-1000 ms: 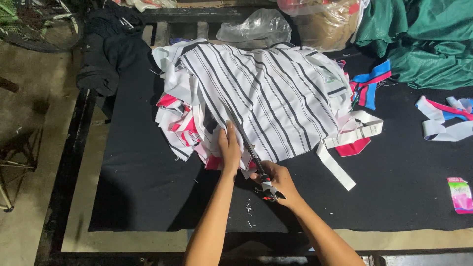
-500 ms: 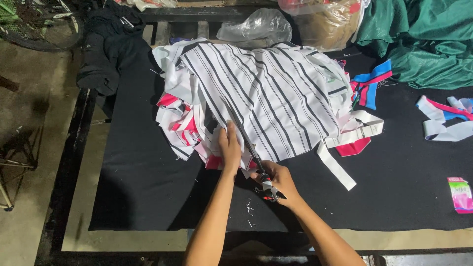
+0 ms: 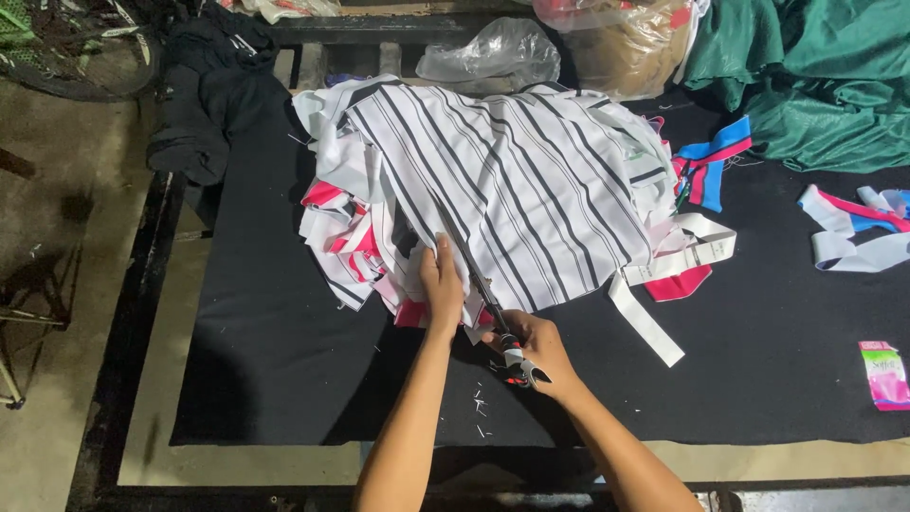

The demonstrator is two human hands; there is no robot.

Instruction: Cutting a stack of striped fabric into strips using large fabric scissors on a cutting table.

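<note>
The left hand (image 3: 442, 284) lies flat on the near edge of the striped cloth (image 3: 512, 180), which tops a heap of pieces in the middle of the black-covered desk (image 3: 265, 360). The right hand (image 3: 531, 351), grip closed around the scissors (image 3: 488, 301), runs the blades into the cloth just right of the left fingers. Good cutting here means keeping the fabric taut and fingers clear of the blades.
</note>
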